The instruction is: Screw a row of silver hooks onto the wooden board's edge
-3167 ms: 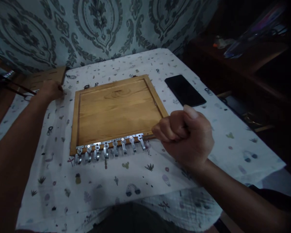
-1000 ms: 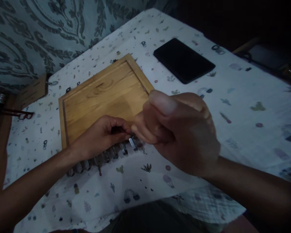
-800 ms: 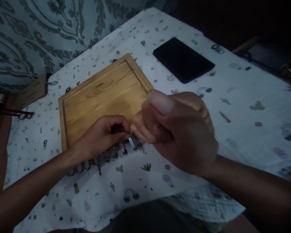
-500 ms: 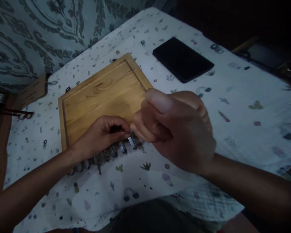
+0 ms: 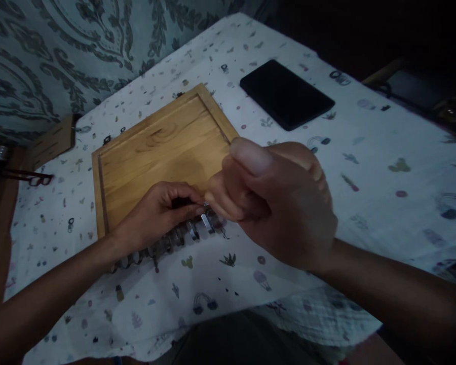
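The right hand (image 5: 277,203) is curled tight as a fist; whether it grips anything is hidden. Its lower fingers meet the left hand (image 5: 159,210), whose thumb and forefinger pinch narrowly at the last of the metal hooks (image 5: 207,223); what they hold cannot be told. The hooks line the near edge of the framed wooden board (image 5: 155,147), lying flat on the printed tablecloth (image 5: 235,274). Beyond lie dark-red eyeglasses (image 5: 41,179) and a black touchscreen device (image 5: 287,95).

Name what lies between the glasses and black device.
In the head view, the wooden board lies between glasses and device, with patterned cloth on both sides.
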`<state>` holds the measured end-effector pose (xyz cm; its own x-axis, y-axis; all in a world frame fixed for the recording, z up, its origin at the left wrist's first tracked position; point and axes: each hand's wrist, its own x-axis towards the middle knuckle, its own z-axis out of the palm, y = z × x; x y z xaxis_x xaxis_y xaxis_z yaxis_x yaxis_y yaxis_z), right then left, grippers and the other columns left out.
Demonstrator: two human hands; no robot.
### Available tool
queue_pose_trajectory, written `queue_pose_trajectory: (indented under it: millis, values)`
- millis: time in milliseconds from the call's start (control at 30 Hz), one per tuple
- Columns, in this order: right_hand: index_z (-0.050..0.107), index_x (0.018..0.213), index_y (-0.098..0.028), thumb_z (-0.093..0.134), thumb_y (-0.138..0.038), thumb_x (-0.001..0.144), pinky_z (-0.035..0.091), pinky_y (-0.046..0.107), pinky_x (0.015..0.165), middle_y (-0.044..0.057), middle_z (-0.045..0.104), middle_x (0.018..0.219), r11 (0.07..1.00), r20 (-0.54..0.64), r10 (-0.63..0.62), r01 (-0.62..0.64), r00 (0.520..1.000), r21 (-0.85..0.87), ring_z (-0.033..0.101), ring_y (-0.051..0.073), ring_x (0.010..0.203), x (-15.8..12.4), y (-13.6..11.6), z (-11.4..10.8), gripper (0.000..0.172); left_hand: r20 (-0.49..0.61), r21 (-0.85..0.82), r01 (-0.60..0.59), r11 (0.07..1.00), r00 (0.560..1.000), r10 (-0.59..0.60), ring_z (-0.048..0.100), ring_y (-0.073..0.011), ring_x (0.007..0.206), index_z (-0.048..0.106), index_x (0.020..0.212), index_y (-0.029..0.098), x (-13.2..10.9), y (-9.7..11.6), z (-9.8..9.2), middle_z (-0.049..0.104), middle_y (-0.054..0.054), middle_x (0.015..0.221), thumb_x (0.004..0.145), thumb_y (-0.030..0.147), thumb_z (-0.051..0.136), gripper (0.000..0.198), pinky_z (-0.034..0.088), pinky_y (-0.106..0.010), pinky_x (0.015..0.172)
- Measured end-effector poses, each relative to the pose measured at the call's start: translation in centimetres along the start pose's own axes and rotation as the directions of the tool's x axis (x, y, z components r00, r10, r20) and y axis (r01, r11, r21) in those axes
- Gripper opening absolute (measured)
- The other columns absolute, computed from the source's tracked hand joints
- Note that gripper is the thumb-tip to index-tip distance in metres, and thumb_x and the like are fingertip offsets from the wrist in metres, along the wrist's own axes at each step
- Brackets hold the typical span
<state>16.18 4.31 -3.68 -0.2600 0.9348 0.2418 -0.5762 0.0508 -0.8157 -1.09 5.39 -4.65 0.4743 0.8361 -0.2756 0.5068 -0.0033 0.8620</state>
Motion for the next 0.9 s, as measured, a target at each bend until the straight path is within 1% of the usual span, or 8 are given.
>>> queue_pose_trajectory:
  millis: [167, 267, 367, 467, 567, 733, 800, 900]
  values:
    - [0.032, 0.041, -0.019, 0.050, -0.042, 0.094, 0.029, 0.025, 0.041, -0.007, 0.019, 0.041, 1.000, -0.020, 0.009, -0.009, 1.000, -0.029, 0.019, 0.006, 0.037, 0.2, 0.1, 0.2, 0.060, -0.025, 0.022, 0.009, 1.000, 1.000, -0.008, 0.060, -0.0122, 0.068, 0.068, 0.081, 0.013, -0.4, 0.0, -0.3, 0.068, -0.002, 0.074, 0.083, 0.028, 0.061, 0.017, 0.049, -0.023, 0.063]
    - [0.034, 0.042, -0.020, 0.052, -0.041, 0.092, 0.028, 0.025, 0.039, -0.007, 0.019, 0.040, 1.000, -0.011, 0.000, 0.000, 1.000, -0.023, 0.020, 0.006, 0.036, 0.2, 0.3, 0.1, 0.058, -0.078, 0.055, -0.002, 0.998, 0.997, 0.006, 0.063, -0.0149, 0.076, 0.068, 0.086, 0.013, -1.1, -0.3, -0.5, 0.070, -0.005, 0.083, 0.084, 0.028, 0.061, 0.017, 0.050, -0.026, 0.069]
    - [0.036, 0.043, -0.021, 0.052, -0.030, 0.092, 0.028, 0.025, 0.039, -0.008, 0.020, 0.041, 1.000, -0.004, -0.007, 0.007, 1.000, -0.014, 0.021, 0.006, 0.035, 0.1, 0.4, 0.0, 0.052, -0.094, 0.138, -0.029, 0.990, 0.995, 0.042, 0.063, -0.0166, 0.083, 0.069, 0.090, 0.014, -1.7, -0.6, -0.4, 0.068, -0.007, 0.089, 0.084, 0.026, 0.061, 0.016, 0.049, -0.030, 0.077]
    - [0.032, 0.042, -0.020, 0.046, -0.017, 0.092, 0.028, 0.026, 0.039, -0.007, 0.022, 0.042, 1.000, -0.051, -0.007, 0.005, 0.999, -0.028, 0.020, 0.007, 0.036, 0.0, 0.4, 0.3, 0.052, -0.075, 0.120, -0.051, 0.991, 0.995, 0.060, 0.062, -0.0166, 0.084, 0.070, 0.091, 0.014, -1.9, -0.8, -0.2, 0.066, -0.007, 0.090, 0.084, 0.025, 0.062, 0.015, 0.050, -0.030, 0.078]
    - [0.032, 0.040, -0.019, 0.046, -0.017, 0.092, 0.026, 0.026, 0.039, -0.007, 0.022, 0.042, 1.000, -0.098, -0.004, 0.004, 0.995, -0.003, 0.018, 0.007, 0.036, 0.0, 0.4, 0.6, 0.054, -0.071, 0.088, -0.058, 0.994, 0.995, 0.065, 0.062, -0.0163, 0.082, 0.069, 0.086, 0.014, -1.7, -0.7, -0.2, 0.066, -0.006, 0.088, 0.082, 0.022, 0.064, 0.011, 0.051, -0.030, 0.076]
    - [0.035, 0.038, -0.018, 0.056, -0.027, 0.091, 0.025, 0.026, 0.039, -0.007, 0.023, 0.041, 1.000, -0.101, 0.010, -0.010, 0.995, 0.000, 0.018, 0.006, 0.036, 0.0, 0.4, 0.7, 0.057, 0.061, -0.030, 0.038, 0.999, 0.997, -0.036, 0.064, -0.0150, 0.080, 0.067, 0.084, 0.013, -0.9, -0.1, -0.8, 0.069, -0.004, 0.085, 0.081, 0.020, 0.063, 0.009, 0.052, -0.028, 0.075]
    - [0.035, 0.038, -0.018, 0.061, -0.032, 0.088, 0.024, 0.026, 0.038, -0.008, 0.023, 0.041, 1.000, -0.098, 0.012, -0.012, 0.995, -0.005, 0.018, 0.005, 0.036, 0.0, 0.4, 0.6, 0.058, 0.121, -0.037, 0.083, 0.996, 0.990, -0.078, 0.065, -0.0147, 0.079, 0.067, 0.086, 0.013, -0.6, 0.1, -1.1, 0.071, -0.004, 0.084, 0.080, 0.021, 0.064, 0.011, 0.053, -0.027, 0.073]
    - [0.034, 0.039, -0.018, 0.061, -0.032, 0.088, 0.024, 0.026, 0.038, -0.008, 0.025, 0.041, 1.000, -0.081, 0.004, -0.004, 0.997, 0.008, 0.017, 0.005, 0.036, 0.0, 0.3, 0.5, 0.057, 0.146, -0.012, 0.092, 0.996, 0.985, -0.089, 0.066, -0.0141, 0.075, 0.068, 0.087, 0.014, -0.2, 0.2, -1.3, 0.071, -0.003, 0.080, 0.079, 0.023, 0.066, 0.012, 0.053, -0.024, 0.068]
